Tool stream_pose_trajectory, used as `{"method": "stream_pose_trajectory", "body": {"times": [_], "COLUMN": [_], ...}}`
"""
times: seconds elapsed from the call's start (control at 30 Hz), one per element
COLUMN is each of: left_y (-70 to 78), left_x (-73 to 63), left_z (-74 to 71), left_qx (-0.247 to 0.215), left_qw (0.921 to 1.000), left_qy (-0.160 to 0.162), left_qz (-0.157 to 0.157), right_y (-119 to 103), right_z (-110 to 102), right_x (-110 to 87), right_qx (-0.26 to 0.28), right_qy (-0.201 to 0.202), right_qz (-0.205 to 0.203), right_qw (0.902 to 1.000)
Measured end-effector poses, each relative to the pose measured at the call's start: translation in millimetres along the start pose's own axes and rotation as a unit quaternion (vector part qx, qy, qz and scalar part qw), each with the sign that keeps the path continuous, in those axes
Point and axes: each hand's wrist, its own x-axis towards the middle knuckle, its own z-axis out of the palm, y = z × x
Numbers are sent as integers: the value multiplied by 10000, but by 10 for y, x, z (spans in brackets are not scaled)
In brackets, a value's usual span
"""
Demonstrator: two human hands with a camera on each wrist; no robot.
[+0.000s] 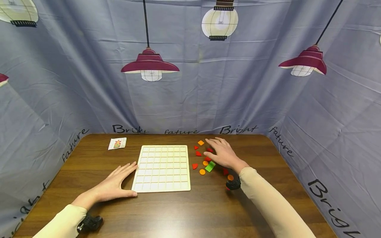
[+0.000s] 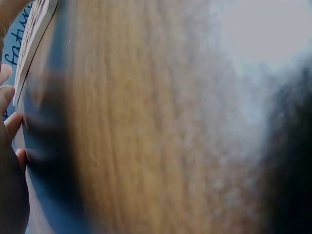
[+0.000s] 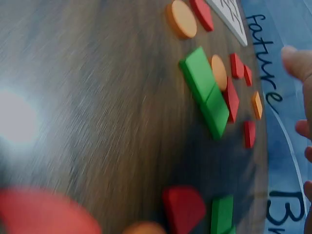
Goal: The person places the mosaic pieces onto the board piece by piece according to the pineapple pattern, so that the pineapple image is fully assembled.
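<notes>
A cream-white board (image 1: 163, 168) with a grid of square recesses lies flat on the brown table. My left hand (image 1: 108, 187) is spread beside its left edge, with the fingertips and thumb right at the border. My right hand (image 1: 224, 154) is over a scatter of small flat pieces, its fingers extended and nothing held. Among these are green squares (image 3: 204, 92), an orange disc (image 3: 181, 19), an orange square (image 1: 200, 142) and several red pieces (image 1: 194, 166) with one rounded side. The right hand and wrist hide part of the scatter in the head view.
A small white card (image 1: 117, 143) printed with a gridded, coloured pattern lies at the back left. Blue-grey curtains (image 1: 190, 99) with lamp prints and lettering surround the wooden table (image 1: 166, 215). A black wrist camera (image 1: 233, 183) sits under the right wrist, over some pieces.
</notes>
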Motion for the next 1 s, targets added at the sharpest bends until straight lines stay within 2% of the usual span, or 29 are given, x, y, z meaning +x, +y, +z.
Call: {"method": "stream_pose_trajectory", "body": {"times": [0.27,0.4,0.57,0.7,0.83,1.0], "left_y": [-55,-52,-29,-21,-25,-38], "left_x": [-11,-14,-5,10,27,41], "left_z": [-6,2,-16,-55,-75,-63], "left_qx": [-303,-378,-229,-10,140,252], "left_qw": [9995,9992,9996,9997,9997,9996], "left_qy": [11,0,-103,-138,-140,-142], "left_qz": [13,-86,-161,-214,-108,21], "right_y": [-56,-32,-14,-26,-34,-53], "right_z": [186,272,330,346,366,375], "right_x": [223,319,400,466,528,579], "right_qx": [547,638,523,610,729,889], "right_qy": [-9,-49,-112,27,119,31], "right_qz": [237,422,599,668,762,850], "right_qw": [9982,9971,9968,9959,9944,9924]}}
